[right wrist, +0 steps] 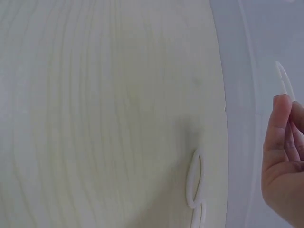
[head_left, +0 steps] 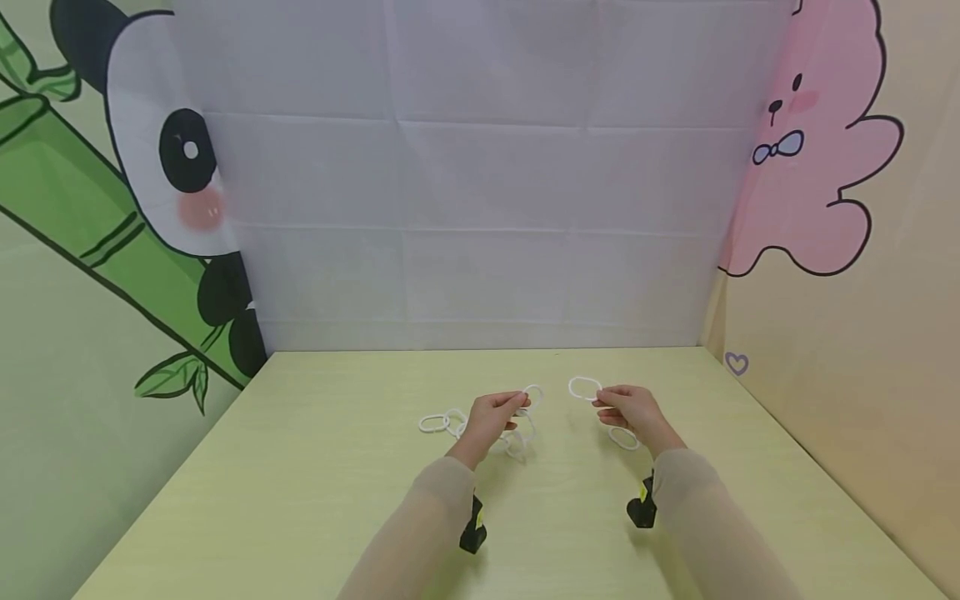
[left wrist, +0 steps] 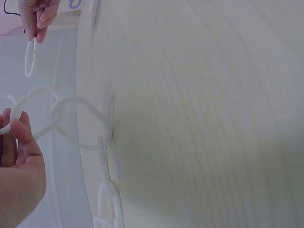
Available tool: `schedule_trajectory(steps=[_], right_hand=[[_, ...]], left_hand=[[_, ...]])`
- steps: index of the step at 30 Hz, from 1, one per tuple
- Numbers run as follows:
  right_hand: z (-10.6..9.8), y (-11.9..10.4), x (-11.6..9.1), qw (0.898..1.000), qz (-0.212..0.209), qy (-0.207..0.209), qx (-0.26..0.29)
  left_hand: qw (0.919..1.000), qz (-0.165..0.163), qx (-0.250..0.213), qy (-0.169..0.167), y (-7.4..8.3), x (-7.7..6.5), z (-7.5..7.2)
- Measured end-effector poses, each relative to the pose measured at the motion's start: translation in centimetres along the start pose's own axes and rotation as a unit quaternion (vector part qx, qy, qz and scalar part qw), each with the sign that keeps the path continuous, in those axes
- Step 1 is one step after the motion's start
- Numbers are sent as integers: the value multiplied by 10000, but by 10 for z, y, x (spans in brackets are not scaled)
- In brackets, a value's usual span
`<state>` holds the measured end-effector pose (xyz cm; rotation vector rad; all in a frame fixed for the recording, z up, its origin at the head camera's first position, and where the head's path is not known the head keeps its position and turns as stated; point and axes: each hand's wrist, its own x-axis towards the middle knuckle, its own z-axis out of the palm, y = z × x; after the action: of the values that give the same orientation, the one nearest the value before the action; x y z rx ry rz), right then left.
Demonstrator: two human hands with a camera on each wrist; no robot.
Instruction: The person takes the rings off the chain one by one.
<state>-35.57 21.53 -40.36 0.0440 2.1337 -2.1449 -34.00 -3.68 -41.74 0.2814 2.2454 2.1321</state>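
Note:
Thumb and fingertips of my left hand (head_left: 487, 421) pinch the end link of a chain of white oval rings (left wrist: 78, 99). Several linked rings hang from there down to the table, and more of the chain lies to the left of the hand. My right hand (head_left: 632, 412) pinches a single white ring (right wrist: 284, 78) by its edge, raised above the table and apart from the chain. In the right wrist view, two white rings (right wrist: 190, 180) lie on the table below that hand, one overlapping the other. The gripped part of each held ring is hidden by fingers.
A pale wood-grain table (head_left: 337, 500) spreads under both hands. Behind it hangs a white creased cloth (head_left: 487, 175). Printed walls with a panda (head_left: 142, 158) and a pink animal (head_left: 825, 200) stand at the sides. A small black device (head_left: 642, 508) sits at each wrist.

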Motion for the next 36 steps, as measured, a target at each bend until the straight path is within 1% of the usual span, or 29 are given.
schedule_trajectory(steps=[2,16,17,23,24,32,36], right_hand=[[0,3,0,10000,44,-41,-8],[-1,17,1,9990,246,75,-376],[-1,18,1,9988,258,85,-398],[-1,21,-1,9985,296,49,-468],[-1,22,-2,9983,313,57,-478],[-1,26,-2,9956,428,162,-816],[-3,30,-1,9942,468,211,-948]], left_hand=[[10000,13,1,-5,0,0,0],[9999,3,27,103,4,-4,0],[9999,1,32,97,8,-7,1],[9999,-10,54,99,8,-6,1],[9999,-13,50,106,4,-3,0],[9999,-5,89,119,1,-2,1],[9999,-10,30,100,0,-2,0]])
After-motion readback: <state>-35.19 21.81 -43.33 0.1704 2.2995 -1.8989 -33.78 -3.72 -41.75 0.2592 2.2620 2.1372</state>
